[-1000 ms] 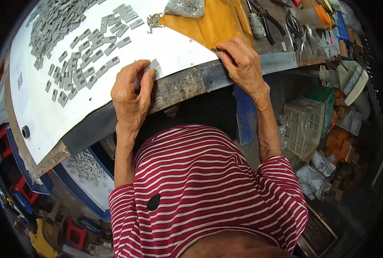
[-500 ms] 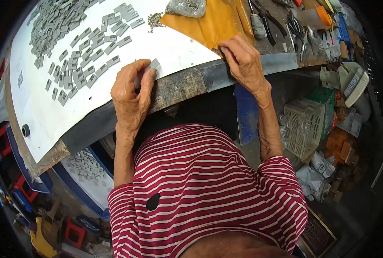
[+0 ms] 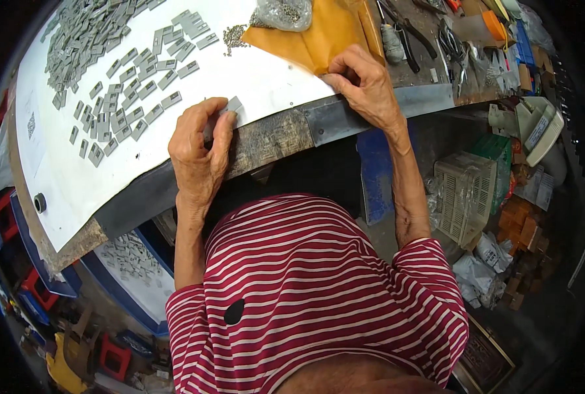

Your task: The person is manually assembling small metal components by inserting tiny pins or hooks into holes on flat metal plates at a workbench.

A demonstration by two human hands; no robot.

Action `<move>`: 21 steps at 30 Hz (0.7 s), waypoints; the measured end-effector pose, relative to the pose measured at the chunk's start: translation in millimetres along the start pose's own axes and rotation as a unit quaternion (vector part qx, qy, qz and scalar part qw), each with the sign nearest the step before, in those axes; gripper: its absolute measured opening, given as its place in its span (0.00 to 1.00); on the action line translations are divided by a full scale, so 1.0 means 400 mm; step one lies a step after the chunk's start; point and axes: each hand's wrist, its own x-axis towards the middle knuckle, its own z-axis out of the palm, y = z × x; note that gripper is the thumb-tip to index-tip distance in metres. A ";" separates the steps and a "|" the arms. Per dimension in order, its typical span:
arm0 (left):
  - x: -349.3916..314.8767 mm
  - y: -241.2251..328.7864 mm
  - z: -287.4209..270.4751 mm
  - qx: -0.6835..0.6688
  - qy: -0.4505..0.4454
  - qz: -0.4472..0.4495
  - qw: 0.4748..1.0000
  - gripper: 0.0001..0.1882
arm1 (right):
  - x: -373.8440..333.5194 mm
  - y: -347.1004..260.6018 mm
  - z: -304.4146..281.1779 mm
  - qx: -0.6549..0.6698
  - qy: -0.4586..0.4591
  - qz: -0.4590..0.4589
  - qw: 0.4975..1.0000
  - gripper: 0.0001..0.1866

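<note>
My left hand [image 3: 200, 141] rests by the table's front edge, thumb and fingers closed on a small grey rectangular piece [image 3: 234, 105] with one end sticking out past the fingertips. To the right, my right hand [image 3: 366, 85] is in a pinch over the near edge of an orange-brown sheet [image 3: 322, 49]. What lies between its fingertips, if anything, is hidden. Many similar grey slotted pieces [image 3: 133, 85] are spread over the white sheet [image 3: 240, 75], with a dense pile [image 3: 85, 49] of them at the far left. Tiny metal parts [image 3: 234, 38] lie beside the orange-brown sheet.
A clear plastic bag of small metal parts [image 3: 284, 13] sits on the orange-brown sheet. Pliers [image 3: 410, 39] and other tools lie at the right. A dark ring [image 3: 40, 202] stands at the left edge. Below are a blue tray [image 3: 154, 315] of grey pieces and a beige crate [image 3: 463, 190].
My right hand has shifted slightly left and away from me, still pinched. My left hand has dropped a little nearer to the table edge, keeping the grey piece.
</note>
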 end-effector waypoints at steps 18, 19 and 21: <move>0.002 -0.005 0.001 0.003 -0.007 0.013 1.000 0.09 | -0.027 0.010 -0.031 0.171 0.025 0.165 0.971 0.06; 0.003 -0.006 0.002 0.002 -0.008 0.015 1.000 0.09 | -0.028 0.017 -0.029 0.153 0.039 0.157 0.975 0.05; 0.002 0.000 -0.001 0.004 -0.009 0.011 1.000 0.09 | -0.023 0.011 -0.028 0.136 0.055 0.148 0.978 0.05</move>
